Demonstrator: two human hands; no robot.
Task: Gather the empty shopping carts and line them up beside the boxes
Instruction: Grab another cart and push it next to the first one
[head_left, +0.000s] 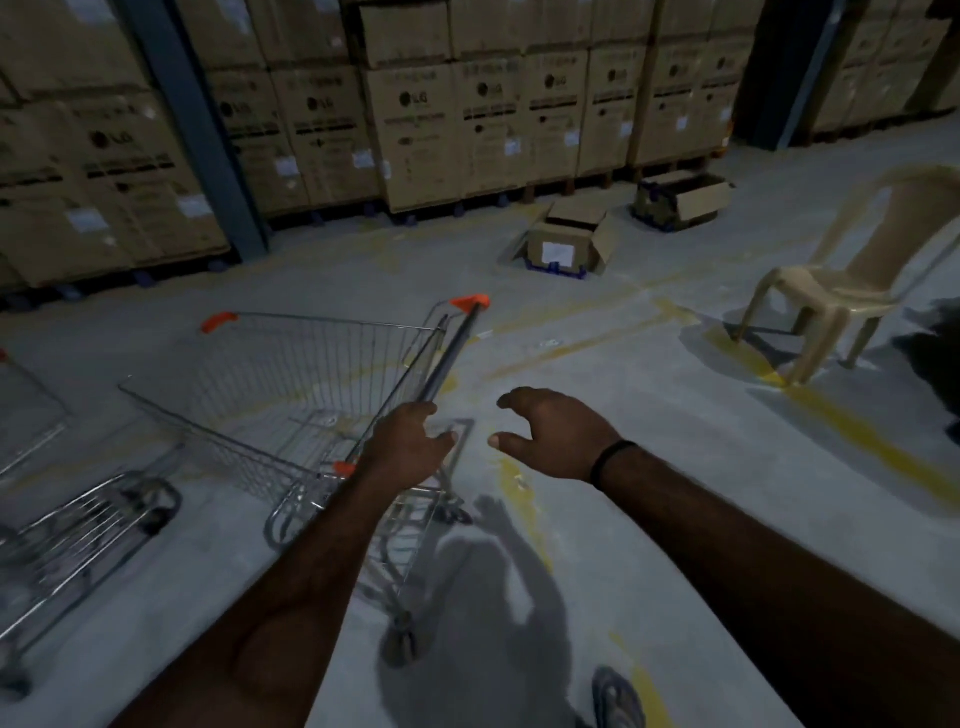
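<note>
A beige plastic chair stands on the grey floor crossed by yellow lines.

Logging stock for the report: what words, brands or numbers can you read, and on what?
"LG": on the stacked boxes, repeated on many.
Print lines under those logos: too blurred to read.
White labels on them, and one on the open box: too blurred to read.
Cart, chair: no text seen.

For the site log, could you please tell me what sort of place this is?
Most likely a warehouse: high stacks of LG-printed cartons, a steel column, and a bare concrete floor with yellow lines.
</note>
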